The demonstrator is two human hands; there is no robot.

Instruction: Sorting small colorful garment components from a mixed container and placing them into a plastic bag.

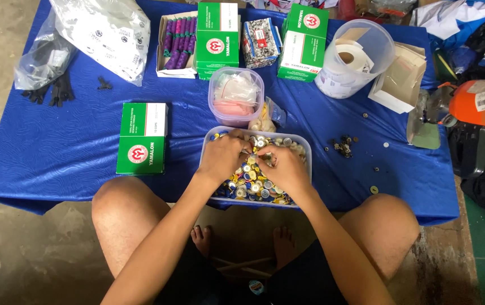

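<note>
My left hand (223, 157) and right hand (285, 167) met over the button tray (304, 148) — fingertips pinched together on something too small to tell.

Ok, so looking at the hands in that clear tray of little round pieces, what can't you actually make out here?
Head view only:
- Whatever the left hand and right hand pinch: hidden by the fingers, so grip is unclear.
- Small round pieces in the clear rectangular plastic tray: too small to identify.
- Orange bottle-like object: cut off by the right edge.
- Contents of the grey plastic bag: obscured by the bag's film.

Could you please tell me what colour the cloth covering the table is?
The cloth is bright blue, seen in the head view.
</note>
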